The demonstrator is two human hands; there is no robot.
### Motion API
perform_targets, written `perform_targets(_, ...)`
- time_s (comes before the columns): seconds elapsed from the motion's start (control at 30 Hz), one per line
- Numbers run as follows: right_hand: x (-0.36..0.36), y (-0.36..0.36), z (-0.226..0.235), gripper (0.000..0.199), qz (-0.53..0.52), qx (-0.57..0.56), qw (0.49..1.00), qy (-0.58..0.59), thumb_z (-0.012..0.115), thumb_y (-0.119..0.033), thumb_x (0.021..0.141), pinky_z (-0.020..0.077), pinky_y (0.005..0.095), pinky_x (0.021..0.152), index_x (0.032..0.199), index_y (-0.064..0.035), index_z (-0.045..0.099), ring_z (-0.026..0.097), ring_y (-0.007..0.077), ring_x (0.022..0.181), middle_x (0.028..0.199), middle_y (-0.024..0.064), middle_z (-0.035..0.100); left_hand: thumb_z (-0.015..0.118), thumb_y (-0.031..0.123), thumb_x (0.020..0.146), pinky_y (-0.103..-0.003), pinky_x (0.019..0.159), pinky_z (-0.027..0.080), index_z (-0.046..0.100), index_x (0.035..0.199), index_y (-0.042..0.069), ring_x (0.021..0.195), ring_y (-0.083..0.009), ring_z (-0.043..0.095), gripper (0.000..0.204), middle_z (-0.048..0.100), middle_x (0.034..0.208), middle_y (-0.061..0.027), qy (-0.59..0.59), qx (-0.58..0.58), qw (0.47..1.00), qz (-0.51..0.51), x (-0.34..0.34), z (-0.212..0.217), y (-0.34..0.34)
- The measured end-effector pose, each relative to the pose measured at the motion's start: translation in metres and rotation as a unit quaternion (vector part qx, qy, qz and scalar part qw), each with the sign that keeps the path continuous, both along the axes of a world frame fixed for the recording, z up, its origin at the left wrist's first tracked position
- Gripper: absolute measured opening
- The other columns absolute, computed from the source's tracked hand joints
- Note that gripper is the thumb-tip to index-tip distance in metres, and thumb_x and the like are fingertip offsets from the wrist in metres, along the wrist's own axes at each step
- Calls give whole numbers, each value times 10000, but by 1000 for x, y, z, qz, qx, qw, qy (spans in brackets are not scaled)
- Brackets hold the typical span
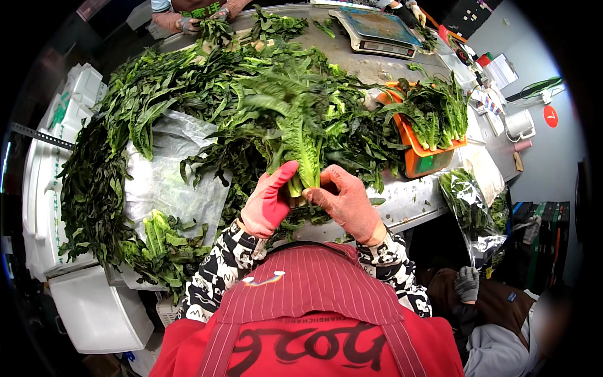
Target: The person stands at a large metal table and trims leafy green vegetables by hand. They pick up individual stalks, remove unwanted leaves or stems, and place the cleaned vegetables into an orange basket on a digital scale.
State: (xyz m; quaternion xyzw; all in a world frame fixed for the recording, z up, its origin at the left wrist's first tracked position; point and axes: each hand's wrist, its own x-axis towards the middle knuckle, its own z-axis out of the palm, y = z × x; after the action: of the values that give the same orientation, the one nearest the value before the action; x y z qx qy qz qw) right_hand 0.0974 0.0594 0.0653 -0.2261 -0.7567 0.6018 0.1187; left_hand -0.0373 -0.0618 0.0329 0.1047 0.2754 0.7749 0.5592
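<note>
My left hand (pixel 266 204), in a pink and red glove, is closed around the base of a bunch of long-leaf lettuce (pixel 304 151). The bunch points away from me, pale stems nearest my body. From the other side my right hand (pixel 349 205), in a stained pink glove, pinches the stem ends between thumb and fingers. Behind and beside both hands spreads a large heap of loose dark green lettuce (pixel 207 81). To the left, a clear plastic sheet (pixel 176 182) lies partly under the leaves, with a paler lettuce bunch (pixel 160 232) near its lower edge.
At right, an orange basket (pixel 411 164) holds lettuce bunches. A scale (pixel 380 31) stands at the far side of the metal table (pixel 408 207). Bagged greens (pixel 468 201) hang at the right edge. White boxes (pixel 47 188) line the left. Other people work across the table and lower right.
</note>
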Motion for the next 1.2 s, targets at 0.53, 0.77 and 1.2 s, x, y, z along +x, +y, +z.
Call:
perform_targets(0.53, -13, 14, -118, 363, -199, 158, 959, 129, 440, -370, 1046, 409, 207, 551, 965, -45, 580, 483, 41, 619, 750, -41, 535, 684, 131, 906, -305, 701, 536, 631, 1092, 50, 817, -136, 657, 209, 673, 956, -12, 43, -44, 990, 125, 11, -10, 5)
perform_targets(0.77, -23, 17, -86, 296, -229, -177, 953, 93, 479, -325, 1031, 388, 224, 431, 974, -46, 560, 474, 67, 484, 673, -26, 529, 637, 161, 927, -410, 941, 503, 620, 1157, 43, 1038, -259, 633, 259, 665, 1125, -85, -271, 84, 959, 17, -1, -39, 7)
perform_targets(1.2, -4, 8, -35, 473, -138, 304, 940, 64, 780, -82, 793, 530, 295, 761, 1175, 19, 520, 631, 178, 868, 1091, 120, 583, 632, 225, 943, -342, 820, 521, 644, 1105, 35, 941, -217, 660, 250, 686, 1036, -83, -174, -9, 983, 51, 2, -44, 14)
